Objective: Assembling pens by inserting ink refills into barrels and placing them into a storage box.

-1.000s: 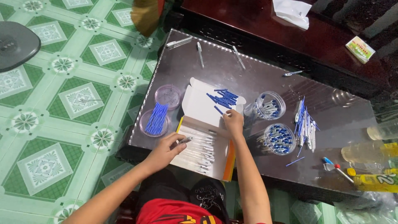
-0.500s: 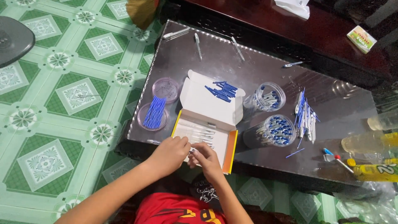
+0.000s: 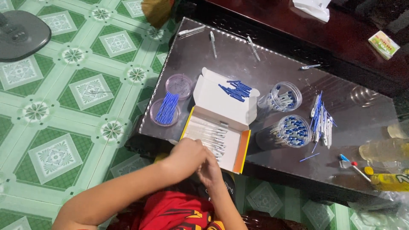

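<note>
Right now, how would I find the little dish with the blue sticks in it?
Start at the dark table and find the open white box near its front edge. Just left of that box, by the table's left side, sit two round clear dishes. The nearer dish holds a bundle of thin blue sticks, while the dish behind it has none.
</note>
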